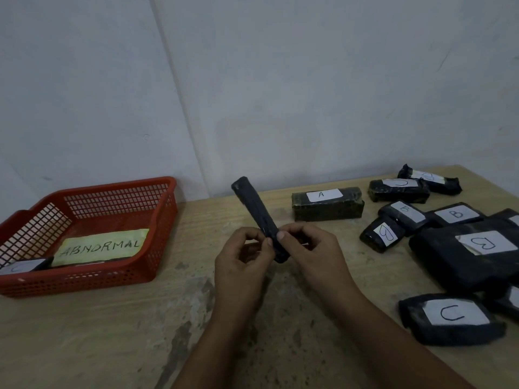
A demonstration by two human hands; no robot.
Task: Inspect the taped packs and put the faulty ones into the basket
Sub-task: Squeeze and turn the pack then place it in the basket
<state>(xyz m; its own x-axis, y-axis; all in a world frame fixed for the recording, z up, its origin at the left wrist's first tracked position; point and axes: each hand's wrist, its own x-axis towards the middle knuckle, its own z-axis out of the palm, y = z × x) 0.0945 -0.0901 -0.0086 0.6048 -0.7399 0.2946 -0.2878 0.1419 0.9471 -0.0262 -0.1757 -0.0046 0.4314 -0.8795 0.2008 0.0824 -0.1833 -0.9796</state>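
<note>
both hands, left hand and right hand, are pinching the black taped pack at its near end, long axis pointing toward 11 o'clock, tilting up over the bench.

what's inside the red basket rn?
In the red basket: a yellow ABNORMAL sign and one black pack with a white label at the near left corner. Something dark shows under the sign's edge; the sign covers the rest.

red plastic mesh basket, worn wooden table
</note>
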